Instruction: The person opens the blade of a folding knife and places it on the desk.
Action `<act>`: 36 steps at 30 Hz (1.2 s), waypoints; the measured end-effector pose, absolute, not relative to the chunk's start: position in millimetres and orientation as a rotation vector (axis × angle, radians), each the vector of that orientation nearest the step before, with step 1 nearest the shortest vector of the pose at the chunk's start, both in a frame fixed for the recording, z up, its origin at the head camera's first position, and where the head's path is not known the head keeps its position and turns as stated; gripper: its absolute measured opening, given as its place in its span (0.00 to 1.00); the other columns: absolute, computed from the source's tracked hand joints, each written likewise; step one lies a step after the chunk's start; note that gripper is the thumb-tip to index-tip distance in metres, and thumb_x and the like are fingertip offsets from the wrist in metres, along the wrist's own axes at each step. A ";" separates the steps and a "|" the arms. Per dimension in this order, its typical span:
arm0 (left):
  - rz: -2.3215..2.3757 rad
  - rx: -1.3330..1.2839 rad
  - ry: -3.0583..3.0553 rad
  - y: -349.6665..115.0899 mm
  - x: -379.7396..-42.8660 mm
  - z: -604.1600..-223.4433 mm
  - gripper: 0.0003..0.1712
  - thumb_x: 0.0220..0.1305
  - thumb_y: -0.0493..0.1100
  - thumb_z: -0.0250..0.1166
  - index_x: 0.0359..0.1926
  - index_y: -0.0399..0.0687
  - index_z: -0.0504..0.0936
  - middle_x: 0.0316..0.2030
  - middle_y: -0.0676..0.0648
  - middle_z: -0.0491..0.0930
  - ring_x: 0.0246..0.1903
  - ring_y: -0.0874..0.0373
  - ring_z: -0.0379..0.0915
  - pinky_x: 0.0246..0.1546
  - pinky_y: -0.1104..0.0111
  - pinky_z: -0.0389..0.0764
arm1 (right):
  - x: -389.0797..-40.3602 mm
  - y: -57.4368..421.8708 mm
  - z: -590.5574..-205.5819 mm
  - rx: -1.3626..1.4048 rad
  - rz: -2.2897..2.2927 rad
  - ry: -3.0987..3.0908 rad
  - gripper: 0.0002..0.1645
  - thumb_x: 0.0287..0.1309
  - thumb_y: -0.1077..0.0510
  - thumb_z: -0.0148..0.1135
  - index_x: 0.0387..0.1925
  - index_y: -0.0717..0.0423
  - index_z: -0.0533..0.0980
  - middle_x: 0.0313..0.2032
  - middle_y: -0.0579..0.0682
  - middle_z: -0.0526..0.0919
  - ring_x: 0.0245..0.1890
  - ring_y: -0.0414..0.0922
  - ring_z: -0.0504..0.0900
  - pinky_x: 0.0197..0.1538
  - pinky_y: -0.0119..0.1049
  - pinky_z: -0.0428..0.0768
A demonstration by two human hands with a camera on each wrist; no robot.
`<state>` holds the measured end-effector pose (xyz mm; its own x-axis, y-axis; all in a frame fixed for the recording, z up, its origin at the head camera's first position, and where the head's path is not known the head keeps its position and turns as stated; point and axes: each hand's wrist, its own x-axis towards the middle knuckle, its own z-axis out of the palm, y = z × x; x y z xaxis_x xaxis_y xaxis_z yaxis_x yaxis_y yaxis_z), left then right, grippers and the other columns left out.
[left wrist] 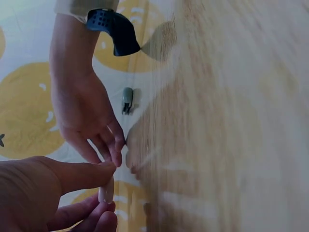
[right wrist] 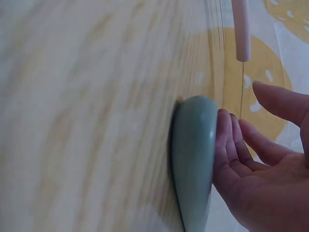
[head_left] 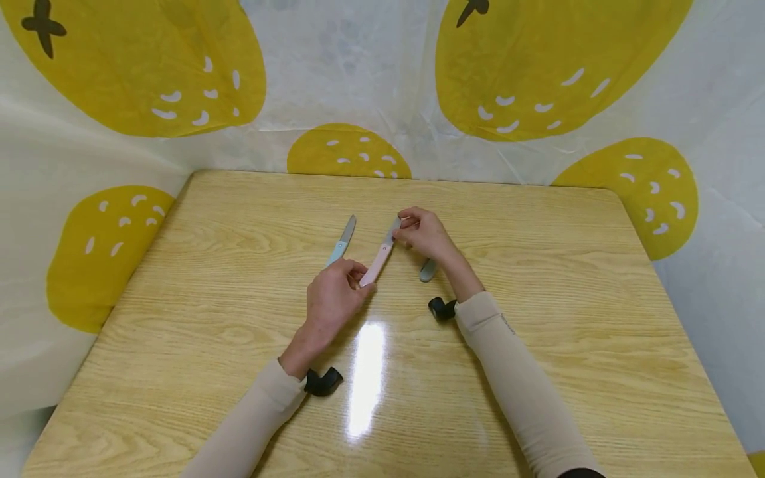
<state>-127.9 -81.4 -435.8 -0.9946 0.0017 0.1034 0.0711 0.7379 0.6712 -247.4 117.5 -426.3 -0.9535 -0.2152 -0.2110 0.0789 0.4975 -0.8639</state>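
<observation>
A folding knife with a pink handle (head_left: 376,265) and its blade (head_left: 392,230) out is held above the table. My left hand (head_left: 337,292) pinches the handle's end between thumb and fingers, also seen in the left wrist view. Around the blade is my right hand (head_left: 425,234), its thumb (right wrist: 277,101) apart from its fingers; the fingertips are close to the blade's tip. Left of the pink knife lies a light blue knife (head_left: 340,248), blade out, its handle partly behind my left hand. A grey-green knife handle (right wrist: 195,150) lies beneath my right hand; its blade cannot be seen.
The knives are over a wood-grain table (head_left: 538,279). A white curtain with yellow patterns (head_left: 352,86) hangs along the back and sides. Black wrist-worn pieces (head_left: 323,382) stick out from both sleeves, low over the tabletop.
</observation>
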 end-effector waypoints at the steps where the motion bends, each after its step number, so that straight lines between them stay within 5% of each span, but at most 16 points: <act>1: -1.092 -0.060 -2.846 -81.0 -128.1 -435.7 0.13 0.56 0.45 0.81 0.41 0.50 0.90 0.32 0.52 0.88 0.25 0.61 0.78 0.24 0.68 0.75 | -247.9 117.0 -426.1 -0.121 -1.424 2.453 0.29 0.70 0.59 0.65 0.69 0.62 0.73 0.57 0.63 0.81 0.46 0.52 0.81 0.39 0.30 0.78; 16: -1.067 -0.049 -2.908 -76.8 -130.5 -434.0 0.17 0.53 0.46 0.83 0.41 0.47 0.89 0.31 0.52 0.87 0.27 0.60 0.79 0.25 0.68 0.76 | -255.8 114.1 -424.8 -0.190 -1.305 2.470 0.30 0.71 0.56 0.65 0.69 0.62 0.73 0.54 0.63 0.82 0.40 0.52 0.82 0.41 0.36 0.82; 36: -1.011 -0.059 -2.972 -75.8 -131.4 -437.6 0.19 0.53 0.48 0.83 0.42 0.46 0.88 0.29 0.52 0.84 0.25 0.61 0.75 0.25 0.70 0.73 | -260.6 114.6 -427.7 -0.273 -1.224 2.409 0.33 0.72 0.55 0.62 0.73 0.63 0.69 0.52 0.59 0.81 0.33 0.42 0.71 0.37 0.30 0.69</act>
<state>-131.4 -75.8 -437.6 -0.9993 0.0347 0.0138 0.0359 0.7919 0.6096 -260.6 114.6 -427.7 -0.8912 -0.3566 -0.2803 0.0161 0.5927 -0.8053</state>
